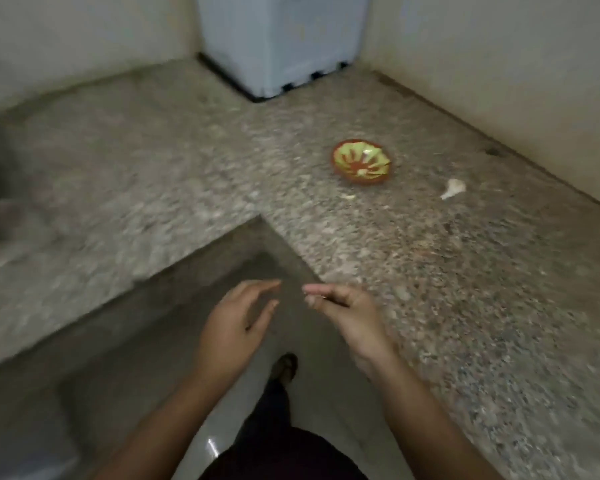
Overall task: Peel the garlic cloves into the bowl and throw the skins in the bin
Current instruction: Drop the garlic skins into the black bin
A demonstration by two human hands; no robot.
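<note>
1. At the bottom of the head view, a person in a dark garment [284, 452] stands on a glossy pale floor [205, 445]. One sandalled foot [284, 367] points into the inner corner of an L-shaped counter.
2. The left hand [236, 323] is held out over the floor, palm turned inward. Its fingers are straight and spread, with nothing in them.
3. The right hand [347, 306] is level with it and just beside it, at the counter's front edge. Its fingers [317, 289] lie together, pointing toward the left hand, and the thumb is tucked close beneath them. Motion blur hides whether anything is pinched between them, so its grasp cannot be told.
4. The speckled granite countertop [465, 306] runs along the right wall and turns left across the frame. Its left stretch is heavily blurred.
5. A small pale scrap [349, 196] lies on the stone farther back, just in front of the bowl [361, 161].
6. The bowl, red with a yellow-green sunburst pattern, sits upright on the right-hand run of the counter, well away from both hands. A few pale bits show inside it, too blurred to name.
7. A white piece of garlic [452, 188], stem end pointing down-left, lies on the stone to the right of the bowl, near it but apart.
8. A pale grey-white appliance [278, 43] on dark feet fills the far corner, between cream walls [499, 64].
</note>
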